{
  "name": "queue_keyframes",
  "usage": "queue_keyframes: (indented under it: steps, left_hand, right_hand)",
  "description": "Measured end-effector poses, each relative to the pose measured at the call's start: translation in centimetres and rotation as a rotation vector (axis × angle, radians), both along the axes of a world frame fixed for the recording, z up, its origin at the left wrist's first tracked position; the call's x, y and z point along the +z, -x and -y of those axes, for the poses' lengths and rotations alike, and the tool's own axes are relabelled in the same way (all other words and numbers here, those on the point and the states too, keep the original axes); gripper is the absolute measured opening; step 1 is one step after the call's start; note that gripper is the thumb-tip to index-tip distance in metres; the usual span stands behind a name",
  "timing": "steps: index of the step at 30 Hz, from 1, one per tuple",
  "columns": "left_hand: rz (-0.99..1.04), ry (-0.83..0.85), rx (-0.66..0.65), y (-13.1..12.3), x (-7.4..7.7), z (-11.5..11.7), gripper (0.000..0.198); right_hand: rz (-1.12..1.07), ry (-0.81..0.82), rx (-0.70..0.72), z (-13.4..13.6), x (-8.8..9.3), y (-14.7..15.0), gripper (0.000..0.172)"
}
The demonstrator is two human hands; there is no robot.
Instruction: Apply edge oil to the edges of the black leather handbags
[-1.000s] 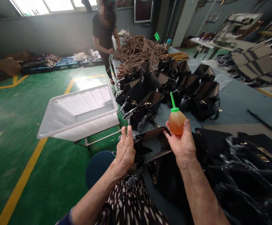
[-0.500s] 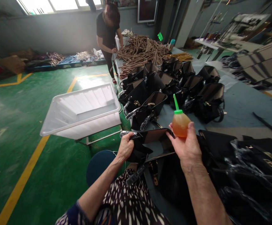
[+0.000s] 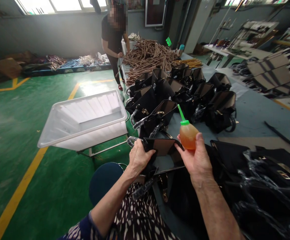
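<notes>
Workshop floor, painted green with yellow lines, upper and lower left of frame; long grey-blue worktable (image 3: 255, 110) running up the right half.

- Left hand (image 3: 138, 160) — closed over the near-left rim of an open black glossy handbag (image 3: 165, 148), lower centre of frame, steadying it at the table edge above the lap.
- Right hand (image 3: 197, 160) — wrapped round a small amber squeeze bottle with green nozzle cap (image 3: 188, 135), held upright just right of the bag's mouth, nozzle pointing up and away from the bag; thumb and fingertips also close to the bag's right rim, contact not clear.
- Cluster of finished-looking black handbags with plastic-wrapped handles (image 3: 185, 96), centre of frame, standing in rows beyond the held bag.
- Further black bags in a loose heap (image 3: 265, 180), lower right.
- White plastic tub on a metal stand (image 3: 82, 116), tilted, centre left, just beside the table.
- Round dark-blue stool seat (image 3: 104, 181), below the left hand.
- Pile of tan cord straps (image 3: 150, 56), upper centre, with another person in dark clothing (image 3: 113, 36) standing at it.

Step judged in hand: bag opened and braced, bottle ready but not yet applied. Next move, by judgement, calls for tipping the nozzle down to the bag's rim or interior while keeping the opening spread.
</notes>
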State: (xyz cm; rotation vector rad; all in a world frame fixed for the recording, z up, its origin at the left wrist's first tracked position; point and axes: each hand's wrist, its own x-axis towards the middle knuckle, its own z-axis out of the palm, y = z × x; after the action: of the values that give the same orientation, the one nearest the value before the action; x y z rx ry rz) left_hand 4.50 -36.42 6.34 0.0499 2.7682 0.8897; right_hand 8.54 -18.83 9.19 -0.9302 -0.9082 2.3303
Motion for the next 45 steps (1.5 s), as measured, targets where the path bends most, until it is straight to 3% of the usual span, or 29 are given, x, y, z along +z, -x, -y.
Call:
queue_keyframes:
  steps: [3, 6, 12, 16, 19, 22, 25, 28, 32, 36, 40, 45]
  left_hand:
    - [-0.004, 0.071, 0.035, 0.5, -0.8, 0.1, 0.026]
    - [0.012, -0.022, -0.007, 0.9, -1.4, 0.6, 0.010]
    - [-0.021, -0.276, -0.208, 1.2, -1.4, 1.4, 0.018]
    - [-0.027, -0.368, -0.357, 1.7, -0.6, 1.7, 0.016]
    - [-0.064, -0.298, -0.449, 1.9, 1.4, 1.7, 0.017]
    - [-0.197, -0.083, -0.561, 2.1, 4.5, 1.7, 0.021]
    - [-0.273, 0.113, -0.634, 2.7, 8.1, 1.4, 0.021]
    - [-0.264, 0.259, -0.777, 3.7, 11.0, 0.3, 0.023]
    - [-0.174, 0.368, -0.932, 4.9, 12.7, -1.5, 0.023]
    - [0.071, 0.267, -0.940, 5.6, 11.8, -2.1, 0.010]
    - [0.401, 0.029, -0.897, 6.0, 10.0, -1.9, 0.014]
    - [0.661, 0.244, -1.120, 5.9, 9.1, -2.6, 0.024]
  right_hand:
    - [0.003, 0.002, 0.012, 0.2, -0.1, -0.2, 0.050]
    - [0.009, 0.007, 0.015, 0.0, 0.0, -0.5, 0.050]
    - [0.038, 0.034, -0.001, -1.0, 0.4, -1.4, 0.047]
    - [0.066, 0.062, -0.015, -1.9, 0.9, -2.0, 0.042]
    - [0.097, 0.096, -0.031, -2.6, 1.5, -3.1, 0.037]
    - [0.152, 0.163, -0.030, -2.7, 2.1, -4.8, 0.037]
    - [0.205, 0.293, -0.034, -1.6, 2.5, -6.8, 0.039]
    - [0.197, 0.458, -0.054, 0.1, 2.3, -8.5, 0.031]
    - [0.185, 0.511, 0.048, 1.3, 1.5, -10.2, 0.040]
    - [0.239, 0.354, 0.126, 0.2, 0.8, -12.7, 0.061]
    - [0.376, -0.001, 0.130, -1.6, 1.3, -15.5, 0.070]
    - [0.413, -0.517, 0.210, -2.8, 3.1, -17.0, 0.057]
